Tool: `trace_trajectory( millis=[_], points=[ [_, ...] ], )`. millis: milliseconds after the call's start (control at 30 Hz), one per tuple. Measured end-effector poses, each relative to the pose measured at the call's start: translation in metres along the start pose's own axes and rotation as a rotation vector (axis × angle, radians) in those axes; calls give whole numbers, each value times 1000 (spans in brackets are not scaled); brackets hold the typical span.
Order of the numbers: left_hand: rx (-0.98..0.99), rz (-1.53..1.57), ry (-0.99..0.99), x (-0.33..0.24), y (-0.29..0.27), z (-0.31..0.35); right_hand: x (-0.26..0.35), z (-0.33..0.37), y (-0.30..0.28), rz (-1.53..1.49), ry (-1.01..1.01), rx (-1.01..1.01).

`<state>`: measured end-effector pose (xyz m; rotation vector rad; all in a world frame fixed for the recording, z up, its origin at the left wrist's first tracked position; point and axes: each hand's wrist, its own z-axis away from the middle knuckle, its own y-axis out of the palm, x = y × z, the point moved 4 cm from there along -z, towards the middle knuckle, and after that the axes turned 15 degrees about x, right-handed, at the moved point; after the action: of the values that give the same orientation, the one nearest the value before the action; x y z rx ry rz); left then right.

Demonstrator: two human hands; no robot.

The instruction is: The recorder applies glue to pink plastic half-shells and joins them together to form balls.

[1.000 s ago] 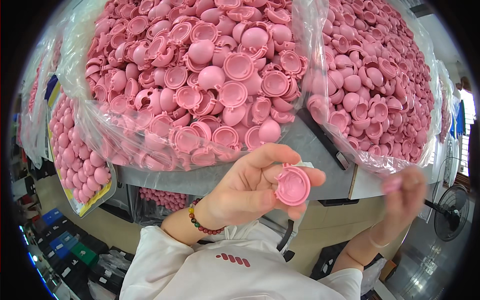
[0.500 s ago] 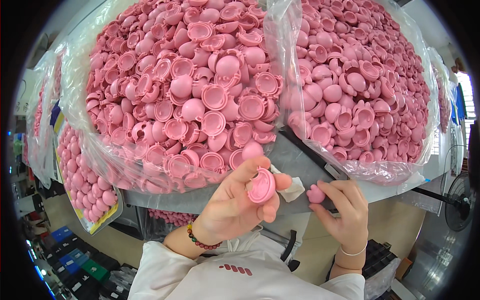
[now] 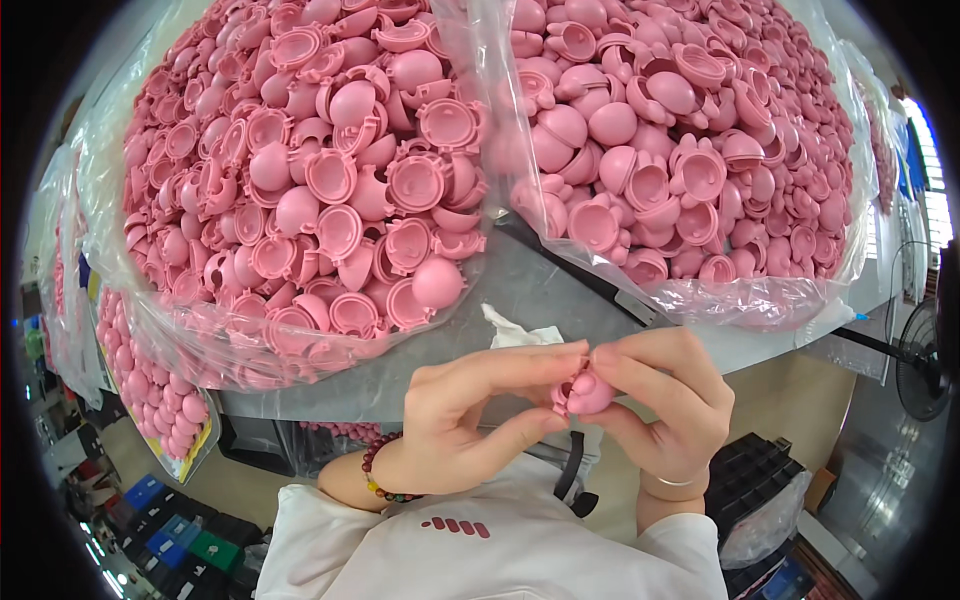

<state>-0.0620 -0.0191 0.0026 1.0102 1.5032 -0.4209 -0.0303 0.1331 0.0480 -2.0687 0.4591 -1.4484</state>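
My left hand pinches a hollow pink plastic half-shell between thumb and fingers, near the table's front edge. Against it, my right hand presses a rounded pink half-shell with small bumps. The two halves touch, and a gap still shows on their left side. Fingertips of both hands hide part of the join. Beyond the hands lie a heap of pink half-shells with ring-like rims on the left and a heap of bumpy pink half-shells on the right, each on clear plastic sheeting.
A crumpled white cloth or paper lies on the grey table just past my hands. A long black strip-like object runs between the heaps. Pink balls fill a bag or tray at left. Black crates and a fan stand at right.
My hands, apart before with one half-shell each, have come together and the two pieces now meet. My left hand has turned its piece toward the right. The view has shifted to the right.
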Motion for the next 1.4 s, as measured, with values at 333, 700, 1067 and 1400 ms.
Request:
trace_trajectory(
  millis=[333, 700, 1067, 1400],
  points=[
    [15, -128, -80, -1, 5, -3, -9, 14, 3, 69, -89, -59],
    [41, -157, -57, 0, 3, -6, -8, 15, 7, 33, -109, -112],
    [-200, 153, -73, 3, 6, -1, 9, 31, 23, 189, -140, -87],
    [-17, -123, 95, -4, -3, 2, -48, 110, -63, 482, 47, -1039]
  ],
)
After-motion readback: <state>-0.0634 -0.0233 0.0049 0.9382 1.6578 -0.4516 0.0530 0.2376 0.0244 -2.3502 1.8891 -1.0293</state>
